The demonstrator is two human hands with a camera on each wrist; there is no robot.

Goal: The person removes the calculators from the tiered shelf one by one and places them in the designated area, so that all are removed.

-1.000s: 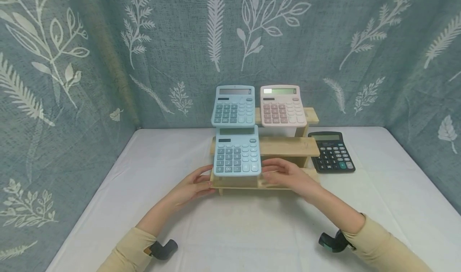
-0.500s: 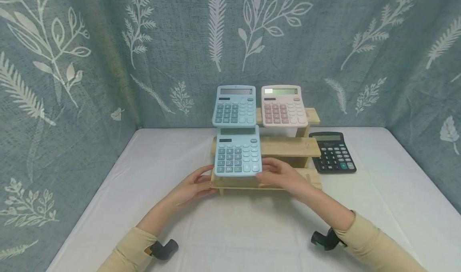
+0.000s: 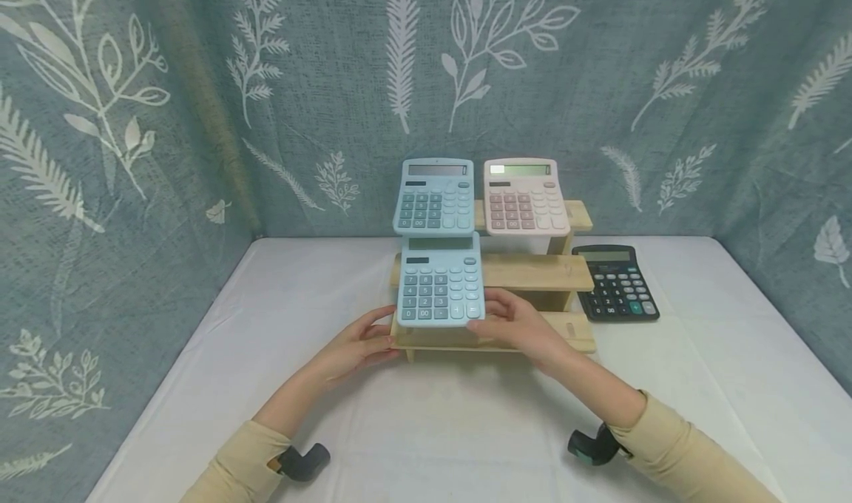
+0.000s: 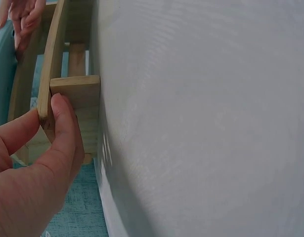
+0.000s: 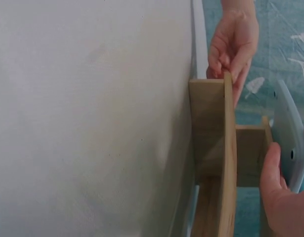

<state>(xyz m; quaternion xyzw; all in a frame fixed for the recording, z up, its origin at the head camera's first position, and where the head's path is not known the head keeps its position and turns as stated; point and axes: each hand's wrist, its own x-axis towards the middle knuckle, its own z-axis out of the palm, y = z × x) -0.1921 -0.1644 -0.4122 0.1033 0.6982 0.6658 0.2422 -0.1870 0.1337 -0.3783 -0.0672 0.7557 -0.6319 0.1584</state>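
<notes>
A three-step wooden rack (image 3: 532, 272) stands on the table. My left hand (image 3: 349, 349) pinches the left end of its lowest board, thumb on top and fingers underneath, as the left wrist view shows on the rack's end (image 4: 51, 64). A light-blue calculator (image 3: 441, 288) leans on the middle step, its keys facing me. My right hand (image 3: 526, 333) grips this calculator by its lower right corner; in the right wrist view the thumb lies along the back of the blue calculator (image 5: 286, 128). On the top step sit another blue calculator (image 3: 434, 200) and a pink calculator (image 3: 526, 200).
A black calculator (image 3: 615, 285) lies on the white-covered table (image 3: 466, 429), behind and right of the rack. A grey-green curtain (image 3: 333, 81) with white leaf prints surrounds the table at the back and sides.
My right hand has moved a little left, from beside the lower blue calculator to its lower right corner, and now grips it. The left hand stays on the rack.
</notes>
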